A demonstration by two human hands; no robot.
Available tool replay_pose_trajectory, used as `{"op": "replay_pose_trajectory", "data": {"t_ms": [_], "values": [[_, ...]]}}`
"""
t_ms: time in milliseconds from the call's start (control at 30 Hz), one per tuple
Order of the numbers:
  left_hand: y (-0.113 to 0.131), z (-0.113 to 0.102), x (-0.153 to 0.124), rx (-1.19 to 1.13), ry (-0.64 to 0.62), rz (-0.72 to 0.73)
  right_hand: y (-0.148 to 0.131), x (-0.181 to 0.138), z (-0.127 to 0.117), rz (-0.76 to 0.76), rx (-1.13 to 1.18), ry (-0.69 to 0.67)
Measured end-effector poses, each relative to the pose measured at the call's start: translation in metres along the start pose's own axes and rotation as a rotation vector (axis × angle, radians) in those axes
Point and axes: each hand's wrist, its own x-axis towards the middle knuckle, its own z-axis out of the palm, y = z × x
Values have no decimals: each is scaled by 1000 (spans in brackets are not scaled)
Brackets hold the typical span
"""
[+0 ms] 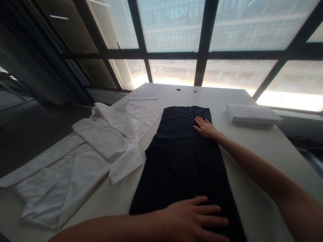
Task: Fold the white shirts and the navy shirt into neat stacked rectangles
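A dark navy garment lies folded lengthwise on the white table, its straight short edge toward the window; its kind is unclear. My left hand rests palm down on its near part, fingers spread. Farther up, my right hand presses flat near the right side of the far end, fingers stretched out. Neither hand grips the cloth. The near end of the garment runs out of view at the bottom edge.
To the left, a loosely spread white long-sleeved garment hangs near the table's edge. Printed papers lie at the back left. A folded stack of white cloth sits at the right. Large windows stand behind the white table.
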Motion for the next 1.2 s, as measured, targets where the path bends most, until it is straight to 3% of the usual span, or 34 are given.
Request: {"op": "replay_pose_trajectory", "data": {"t_ms": [133,267,400,533,600,733,933,1067,1200], "values": [[-2,3,-1,-27,-2,-18,23,54,0,122,5,4],[-2,2,-3,-128,-3,-61,42,85,1,210,36,30],[-1,-2,-3,-195,-8,-88,52,94,0,281,49,76],[-2,-2,-4,-155,-4,-70,42,85,-4,361,46,281],[-2,0,-5,-125,2,-56,32,73,-2,343,38,332],[-2,0,-4,-88,11,-44,6,30,8,257,42,252],[3,-5,1,-53,-7,-29,-55,-88,6,93,125,126],[5,-5,4,-123,-5,-39,-92,-159,-5,-123,117,73],[8,-8,5,-192,-6,-68,-92,-175,-5,-166,92,42]]}}
